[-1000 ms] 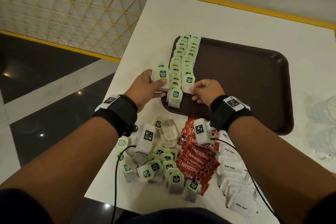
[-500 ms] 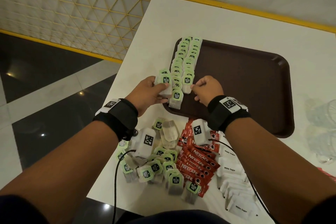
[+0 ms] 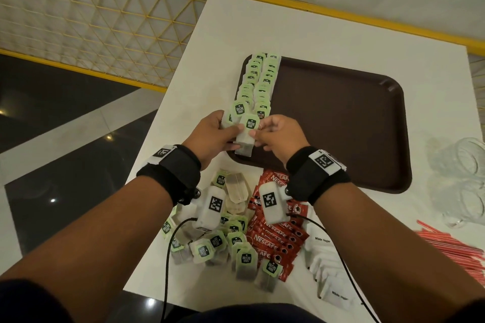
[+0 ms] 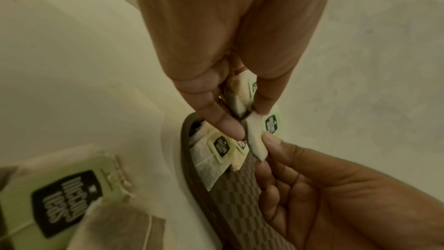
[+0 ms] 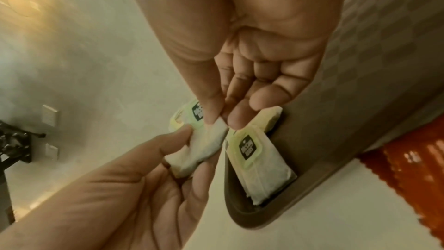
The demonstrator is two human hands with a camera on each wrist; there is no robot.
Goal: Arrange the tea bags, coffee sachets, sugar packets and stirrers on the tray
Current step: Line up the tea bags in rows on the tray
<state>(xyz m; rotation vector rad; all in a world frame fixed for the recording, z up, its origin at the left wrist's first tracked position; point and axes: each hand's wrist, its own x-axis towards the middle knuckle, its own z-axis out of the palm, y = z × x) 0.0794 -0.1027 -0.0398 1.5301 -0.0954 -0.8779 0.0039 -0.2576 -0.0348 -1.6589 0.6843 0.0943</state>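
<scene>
A brown tray (image 3: 341, 126) lies on the white table, with two rows of green-tagged tea bags (image 3: 258, 81) along its left side. The nearest bag of the rows (image 5: 259, 159) lies at the tray's near-left corner. Just above that corner my left hand (image 3: 231, 126) grips a small stack of tea bags (image 3: 237, 110). My right hand (image 3: 258, 134) meets it there. Its thumb and index finger (image 5: 236, 123) pinch the end of one bag of the stack (image 5: 204, 145), which my left thumb (image 4: 230, 130) also presses (image 4: 256, 144).
Near the table's front edge lie a loose pile of tea bags (image 3: 217, 244), red coffee sachets (image 3: 275, 238) and white sugar packets (image 3: 325, 257). Red stirrers (image 3: 451, 249) lie at the right, behind them clear glasses (image 3: 467, 178). Most of the tray floor is bare.
My right hand has left the right row on the tray and moved left to the stack in my left hand, where it now pinches a bag.
</scene>
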